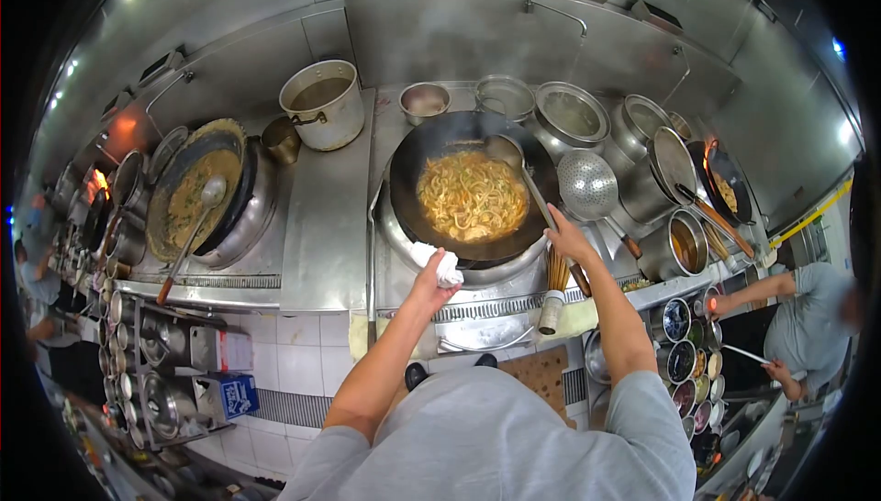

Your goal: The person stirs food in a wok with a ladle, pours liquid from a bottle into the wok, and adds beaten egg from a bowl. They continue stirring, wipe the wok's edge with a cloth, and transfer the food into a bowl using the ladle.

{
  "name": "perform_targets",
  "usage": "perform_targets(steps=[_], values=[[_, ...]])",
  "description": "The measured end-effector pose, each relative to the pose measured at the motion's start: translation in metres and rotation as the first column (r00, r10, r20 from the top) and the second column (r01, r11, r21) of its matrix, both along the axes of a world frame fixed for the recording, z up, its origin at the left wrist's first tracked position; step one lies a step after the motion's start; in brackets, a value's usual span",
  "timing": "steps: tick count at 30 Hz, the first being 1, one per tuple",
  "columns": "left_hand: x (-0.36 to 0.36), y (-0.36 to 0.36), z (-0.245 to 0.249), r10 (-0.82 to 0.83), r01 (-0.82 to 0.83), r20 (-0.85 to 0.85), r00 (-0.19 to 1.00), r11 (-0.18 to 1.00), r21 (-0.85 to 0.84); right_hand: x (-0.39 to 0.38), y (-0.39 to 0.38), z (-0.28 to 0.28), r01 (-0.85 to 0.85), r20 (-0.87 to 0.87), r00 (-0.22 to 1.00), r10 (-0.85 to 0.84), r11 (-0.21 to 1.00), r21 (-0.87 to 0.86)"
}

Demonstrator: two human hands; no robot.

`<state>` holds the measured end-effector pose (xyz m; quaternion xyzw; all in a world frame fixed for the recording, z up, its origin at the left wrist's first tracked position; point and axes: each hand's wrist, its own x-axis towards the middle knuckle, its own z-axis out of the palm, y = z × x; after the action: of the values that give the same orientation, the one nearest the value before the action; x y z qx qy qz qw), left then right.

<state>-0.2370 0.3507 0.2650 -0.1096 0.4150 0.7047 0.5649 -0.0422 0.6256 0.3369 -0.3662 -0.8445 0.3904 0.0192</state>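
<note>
A large black wok [541,166] sits on the burner in front of me, filled with noodle-like strips in brown sauce [470,194]. My left hand [429,285] is closed around a folded white cloth [447,269], which lies against the near rim of the wok. My right hand [571,240] grips the shaft of a ladle [532,184] just above its wooden end. The ladle's bowl rests in the far right side of the wok, at the edge of the food. Below my right hand stands a bamboo wok brush [553,295].
A perforated skimmer [587,184] lies right of the wok, near several metal pots. Another wok [174,198] with sauce and a ladle [197,226] stands at left, beside a tall pot [321,120]. At far right, a person [808,317] works near many small ingredient containers [684,363].
</note>
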Motion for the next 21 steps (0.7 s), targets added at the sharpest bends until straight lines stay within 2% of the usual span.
perform_targets(steps=[1, 2, 3, 4, 5, 6, 7, 9, 10, 12, 13, 14, 16, 20, 21], values=[[0.0, 0.0, -0.001, 0.0, 0.001, -0.007, 1.0, 1.0, 0.011, 0.002, -0.004, 0.001, -0.001, 0.003, 1.0, 0.001, 1.0, 0.001], [0.0, 0.0, -0.002, 0.001, -0.001, -0.004, 1.0, 1.0, 0.012, 0.007, -0.009, 0.0, 0.01, -0.052, 0.998, -0.025, 0.963, -0.27], [0.0, -0.001, -0.003, -0.004, 0.004, -0.005, 1.0, 1.0, 0.013, 0.011, -0.015, 0.002, 0.005, -0.097, 0.993, -0.065, 0.854, -0.521], [-0.001, -0.001, -0.004, -0.008, 0.008, -0.008, 1.0, 1.0, 0.014, 0.014, -0.018, 0.005, 0.005, -0.096, 0.993, -0.064, 0.855, -0.519], [-0.001, -0.001, -0.004, -0.007, 0.007, -0.007, 1.0, 1.0, 0.016, 0.017, -0.021, 0.009, -0.008, -0.146, 0.978, -0.146, 0.678, -0.735], [0.0, -0.001, -0.004, -0.009, 0.009, -0.002, 1.0, 1.0, 0.017, 0.02, -0.024, 0.011, -0.045, -0.169, 0.956, -0.239, 0.449, -0.892], [-0.001, -0.001, -0.005, -0.01, 0.01, 0.003, 1.0, 1.0, 0.018, 0.023, -0.026, 0.006, -0.046, -0.17, 0.956, -0.239, 0.451, -0.892], [-0.003, -0.001, -0.003, -0.033, 0.033, -0.01, 0.999, 0.999, 0.014, 0.026, -0.029, -0.006, -0.096, -0.198, 0.942, -0.272, 0.347, -0.933], [-0.002, -0.003, -0.004, -0.057, 0.057, -0.016, 0.998, 0.998, 0.004, 0.026, -0.045, 0.006, -0.096, -0.197, 0.944, -0.265, 0.349, -0.932], [-0.001, -0.004, -0.008, -0.044, 0.044, -0.013, 0.999, 0.999, 0.017, 0.025, -0.084, 0.024, -0.012, -0.211, 0.948, -0.237, 0.638, -0.77], [-0.001, -0.005, -0.008, -0.042, 0.043, -0.018, 0.999, 0.999, 0.028, 0.024, -0.093, 0.022, 0.041, -0.188, 0.952, -0.241, 0.709, -0.704], [-0.001, -0.005, -0.009, -0.045, 0.045, -0.016, 0.999, 0.999, 0.027, 0.025, -0.101, 0.02, 0.044, -0.186, 0.952, -0.244, 0.708, -0.705], [-0.001, -0.005, -0.007, -0.039, 0.039, -0.024, 0.999, 0.999, 0.02, 0.026, -0.114, 0.019, 0.016, -0.217, 0.965, -0.149, 0.855, -0.518], [0.001, -0.004, -0.004, -0.032, 0.032, -0.012, 0.999, 0.999, 0.011, 0.029, -0.119, 0.044, -0.021, -0.227, 0.967, -0.115, 0.853, -0.521], [0.001, -0.003, -0.005, -0.025, 0.025, -0.005, 1.0, 1.0, 0.009, 0.029, -0.114, 0.041, -0.001, -0.245, 0.957, -0.156, 0.842, -0.54]])
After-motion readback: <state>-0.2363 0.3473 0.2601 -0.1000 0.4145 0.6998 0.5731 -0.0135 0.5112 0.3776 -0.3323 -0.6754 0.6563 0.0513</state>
